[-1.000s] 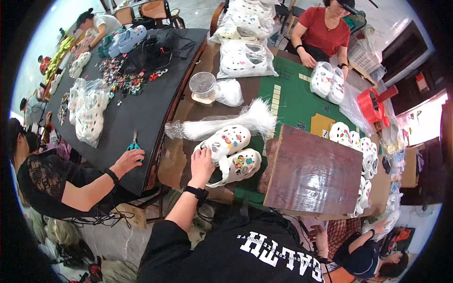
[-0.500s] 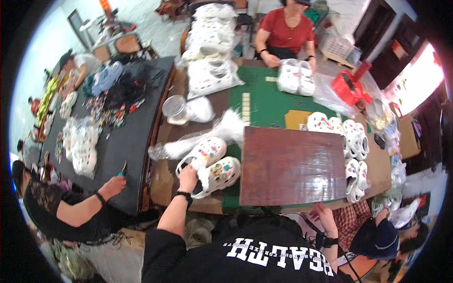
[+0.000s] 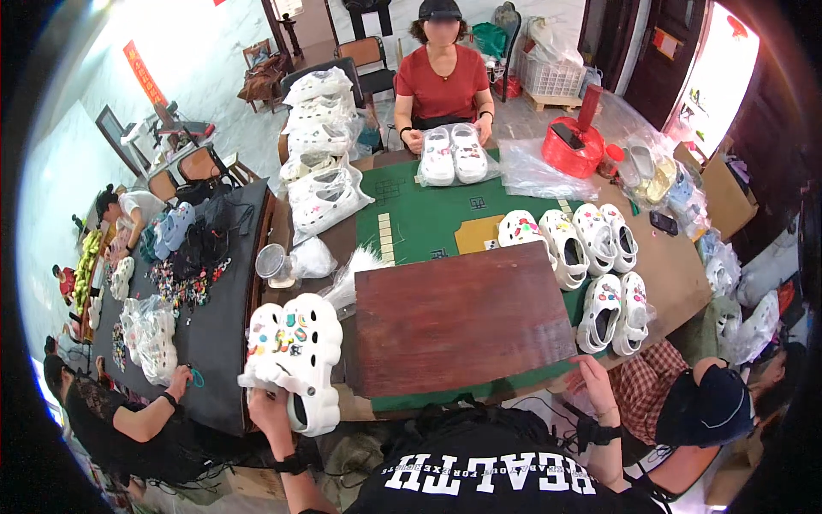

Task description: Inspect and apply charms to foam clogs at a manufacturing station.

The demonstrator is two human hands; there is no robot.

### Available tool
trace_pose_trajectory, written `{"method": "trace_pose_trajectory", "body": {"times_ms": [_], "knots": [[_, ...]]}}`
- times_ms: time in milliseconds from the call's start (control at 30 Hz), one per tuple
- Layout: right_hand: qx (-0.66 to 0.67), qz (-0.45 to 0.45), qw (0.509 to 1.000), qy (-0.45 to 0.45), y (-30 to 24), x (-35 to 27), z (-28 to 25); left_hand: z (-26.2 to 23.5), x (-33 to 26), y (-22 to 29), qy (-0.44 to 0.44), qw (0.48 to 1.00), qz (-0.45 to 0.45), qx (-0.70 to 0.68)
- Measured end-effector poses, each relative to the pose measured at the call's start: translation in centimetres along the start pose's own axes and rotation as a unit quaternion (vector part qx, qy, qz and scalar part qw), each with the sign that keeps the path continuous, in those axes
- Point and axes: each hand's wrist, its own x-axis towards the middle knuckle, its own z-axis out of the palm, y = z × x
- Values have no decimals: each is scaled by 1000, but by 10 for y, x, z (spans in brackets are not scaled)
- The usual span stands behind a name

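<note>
My left hand (image 3: 272,409) is closed round the heel end of a pair of white clogs (image 3: 295,351) with colourful charms. The pair is raised, tilted with its tops facing me, at the left of the green table (image 3: 411,193). My fingers are partly hidden behind the clogs. My right hand (image 3: 592,385) is open, empty, its fingers stretched out by the near right corner of a dark red-brown board (image 3: 462,321). Several more charmed white clogs (image 3: 599,313) stand in pairs to the board's right and behind it.
Bagged white clogs (image 3: 325,193) are heaped at the back left, near a clear round tub (image 3: 274,264) and a white bristly bundle (image 3: 355,278). Opposite, a person (image 3: 441,81) holds a bagged pair. A red plastic roll (image 3: 572,154) and phone (image 3: 664,223) lie right; black table (image 3: 214,317) left.
My left hand has lifted the clogs off the table and brought them left and nearer me. The view has shifted. My right hand stays by the board's near edge.
</note>
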Motion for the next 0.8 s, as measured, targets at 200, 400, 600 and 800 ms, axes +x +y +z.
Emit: {"method": "trace_pose_trajectory", "body": {"times_ms": [200, 400, 600, 800], "knots": [[18, -37, 999, -9, -24, 15, 6, -25, -9, 123, -13, 988, 151, 40], [-6, -86, 996, -1, -24, 20, 3, 47, -52, 244, -127, 966, 220, 50], [-64, -94, 993, 25, -31, 7, 10, 39, -49, 247, -182, 940, 280, -68], [-211, -184, 949, 145, -49, 5, 23, 4, -24, 206, -108, 937, 299, -142]]}}
